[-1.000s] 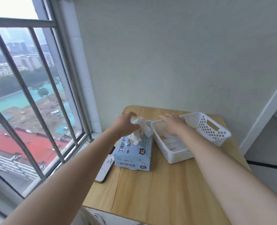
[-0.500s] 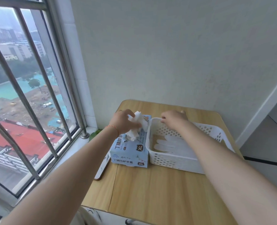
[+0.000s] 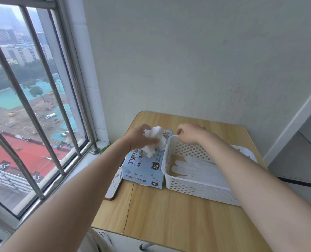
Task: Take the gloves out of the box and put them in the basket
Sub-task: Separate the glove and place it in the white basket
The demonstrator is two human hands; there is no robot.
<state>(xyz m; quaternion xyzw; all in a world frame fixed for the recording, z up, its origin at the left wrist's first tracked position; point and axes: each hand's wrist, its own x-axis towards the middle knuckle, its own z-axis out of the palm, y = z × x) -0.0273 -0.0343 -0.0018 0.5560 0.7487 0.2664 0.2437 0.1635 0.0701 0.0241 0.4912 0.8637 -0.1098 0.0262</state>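
Gripping crumpled gloves (image 3: pixel 153 142) atop the box (image 3: pixel 145 168), left hand (image 3: pixel 140 138); right hand's (image 3: pixel 190 132) grip unclear at the basket (image 3: pixel 187 190) rim.

White perforated basket (image 3: pixel 187 186), pale-blue box (image 3: pixel 143 171)

I had both bare forearms stretched forward and converging, hands side by side but apart. My left hand (image 3: pixel 141 137) was palm-inward, its fingers curled round a crumpled white glove (image 3: pixel 155 141), with a thin red string round the wrist. My right hand (image 3: pixel 192 133) hung knuckles-up, wrist bent slightly down, fingers curled loosely downward with the fingertips just at the far rim of the basket (image 3: pixel 172 139); whether they pinched anything I could not tell. The right forearm ran diagonally from the lower right corner.
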